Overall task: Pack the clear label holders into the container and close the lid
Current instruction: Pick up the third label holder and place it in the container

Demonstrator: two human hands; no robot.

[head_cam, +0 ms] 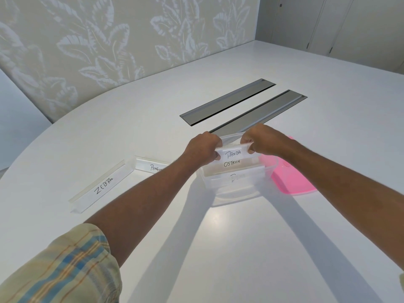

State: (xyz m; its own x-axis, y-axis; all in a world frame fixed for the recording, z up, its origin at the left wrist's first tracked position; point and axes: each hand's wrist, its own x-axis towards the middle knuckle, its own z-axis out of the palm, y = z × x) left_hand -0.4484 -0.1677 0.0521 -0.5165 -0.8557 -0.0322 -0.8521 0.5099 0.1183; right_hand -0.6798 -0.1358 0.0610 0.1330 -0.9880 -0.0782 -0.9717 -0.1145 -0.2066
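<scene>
Spanning the white surface (240, 248), clear container (235, 182) sits beside its pink lid (293, 178). Left hand (202, 148) and right hand (261, 139) fingers clamp the "PANDA" holder (233, 153) over it, above "OSTRICH" holder (232, 163). "ZEBRA" holder (102, 185) and "PENGUIN" holder (153, 166) lie left.

Left arm: rolled-up plaid sleeve (65, 270), pale yellow with blue and orange stripes; forearms bare.

The clear PANDA holder (233, 152) is held level over the open clear container (236, 182), above the OSTRICH holder (232, 164) already inside. The ZEBRA holder (102, 185) and PENGUIN holder (153, 166) lie to the left. The pink lid (291, 176) lies flat at the right.
</scene>
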